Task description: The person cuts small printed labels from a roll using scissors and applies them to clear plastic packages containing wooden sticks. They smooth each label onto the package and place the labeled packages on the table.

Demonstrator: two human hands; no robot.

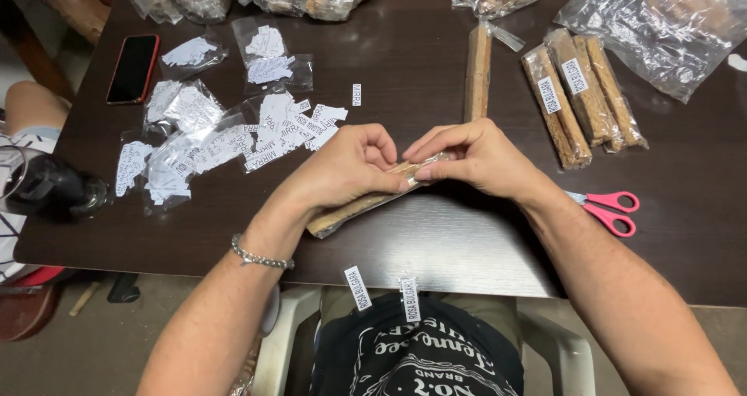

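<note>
A long clear plastic packet of brown sticks [354, 208] lies slantwise on the dark wooden bench [436, 248], its long axis running from lower left up to the right. The left hand [342, 166] and right hand [475, 156] both pinch its upper right end

Phone [133, 68] and paper slips [257, 135] lie left on the table [436, 248]; scissors [611, 209] right; packets [580, 92] behind them.
</note>
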